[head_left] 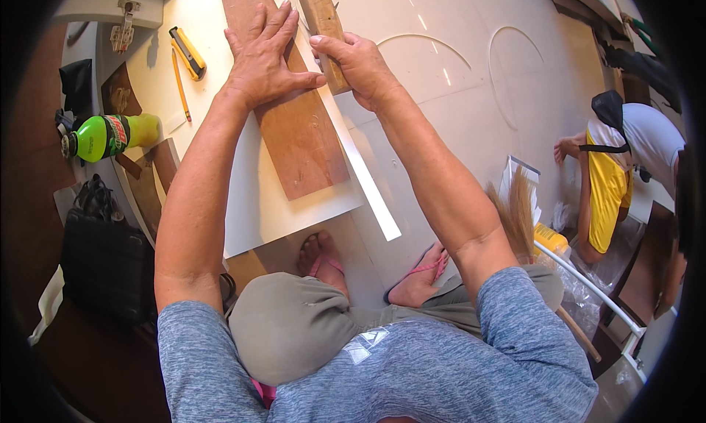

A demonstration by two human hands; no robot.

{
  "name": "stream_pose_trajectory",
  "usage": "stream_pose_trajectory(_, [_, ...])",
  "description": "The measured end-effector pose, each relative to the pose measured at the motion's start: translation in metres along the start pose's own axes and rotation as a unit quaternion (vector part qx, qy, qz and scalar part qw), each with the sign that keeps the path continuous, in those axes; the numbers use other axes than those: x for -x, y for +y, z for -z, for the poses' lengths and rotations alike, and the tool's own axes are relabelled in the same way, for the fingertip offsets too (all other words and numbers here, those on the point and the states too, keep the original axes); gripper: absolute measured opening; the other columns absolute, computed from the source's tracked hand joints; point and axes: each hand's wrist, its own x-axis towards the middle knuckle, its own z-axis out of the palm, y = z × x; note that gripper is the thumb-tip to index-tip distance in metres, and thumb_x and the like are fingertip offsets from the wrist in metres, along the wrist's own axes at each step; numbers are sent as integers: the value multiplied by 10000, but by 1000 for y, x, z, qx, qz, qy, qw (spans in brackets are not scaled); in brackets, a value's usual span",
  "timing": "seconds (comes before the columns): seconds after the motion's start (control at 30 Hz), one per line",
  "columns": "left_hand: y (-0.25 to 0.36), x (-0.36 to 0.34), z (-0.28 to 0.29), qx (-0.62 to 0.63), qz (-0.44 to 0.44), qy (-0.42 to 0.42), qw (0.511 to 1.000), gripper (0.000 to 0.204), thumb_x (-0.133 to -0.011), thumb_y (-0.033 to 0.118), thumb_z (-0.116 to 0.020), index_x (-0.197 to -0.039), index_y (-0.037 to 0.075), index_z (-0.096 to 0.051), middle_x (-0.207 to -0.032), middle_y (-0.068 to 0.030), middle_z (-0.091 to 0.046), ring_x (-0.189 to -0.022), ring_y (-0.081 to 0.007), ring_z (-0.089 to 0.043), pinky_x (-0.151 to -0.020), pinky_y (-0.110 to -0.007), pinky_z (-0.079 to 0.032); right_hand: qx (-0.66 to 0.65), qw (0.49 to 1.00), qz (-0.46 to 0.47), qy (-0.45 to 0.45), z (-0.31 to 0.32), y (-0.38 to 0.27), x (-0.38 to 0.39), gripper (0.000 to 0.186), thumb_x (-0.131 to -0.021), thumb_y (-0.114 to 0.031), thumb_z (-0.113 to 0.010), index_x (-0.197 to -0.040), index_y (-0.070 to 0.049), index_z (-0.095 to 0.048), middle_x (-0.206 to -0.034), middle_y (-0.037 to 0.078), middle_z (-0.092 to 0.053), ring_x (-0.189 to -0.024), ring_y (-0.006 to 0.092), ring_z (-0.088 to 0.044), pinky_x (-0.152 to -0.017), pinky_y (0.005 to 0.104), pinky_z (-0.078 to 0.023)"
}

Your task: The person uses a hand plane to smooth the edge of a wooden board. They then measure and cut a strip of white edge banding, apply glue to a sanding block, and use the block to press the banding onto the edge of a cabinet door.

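My left hand point(263, 64) lies spread on a long reddish-brown wooden board point(305, 147), pressing it flat onto a white panel point(254, 191). In my right hand point(365, 68) is a wooden block point(321, 15), gripped with the thumb on top, alongside the panel's right edge. A thin white strip point(371, 195) runs down that edge, and its near end sticks out past the panel's corner. Left of my left hand, a yellow utility knife point(188, 54) and a pencil point(181, 84) rest on the panel.
A green soda bottle point(107, 137) lies at the left, above a black case point(103, 265). A broom point(519, 210) and a dustpan point(521, 171) are by my right arm. Another person in yellow shorts point(606, 210) is at the far right. A metal hinge point(125, 27) shows upper left.
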Motion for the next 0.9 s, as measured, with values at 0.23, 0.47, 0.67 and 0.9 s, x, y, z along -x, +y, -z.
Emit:
stream_pose_trajectory(0.23, [2,-1,4,-3,13,-8,1000,1404,-501,954,-711,-1624,195,-341,-1718,-35,-228,-1601,-291,-119,-1208,-755,9,-62,998,-28,7,3,0,2,425,-918,-342,-763,-1099,17,-624,-935,88,-663,-816,162,-661,-718,323,-573])
stream_pose_trajectory(0.47, [-3,-1,-3,27,2,10,1000,1436,-448,907,-781,-1618,192,-358,-1713,-55,-244,-1600,-294,-130,-1204,-761,-12,-73,996,-38,-29,10,5,6,550,-956,-369,-717,-1246,78,-577,-1070,147,-663,-935,197,-667,-809,331,-592])
stream_pose_trajectory(0.67, [3,-2,8,24,15,-12,1000,1434,-432,877,-815,-1601,159,-393,-1705,-61,-270,-1597,-296,-144,-1214,-740,2,-67,997,-26,12,8,13,7,540,-964,-415,-699,-1200,60,-595,-993,113,-651,-864,203,-662,-763,329,-570])
stream_pose_trajectory(0.9, [-1,0,7,51,14,4,999,1474,-376,902,-791,-1587,149,-420,-1701,-34,-285,-1599,-289,-136,-1230,-704,28,-5,999,-24,37,8,19,-5,565,-1050,-506,-521,-1177,32,-638,-1006,111,-654,-889,190,-643,-774,324,-540])
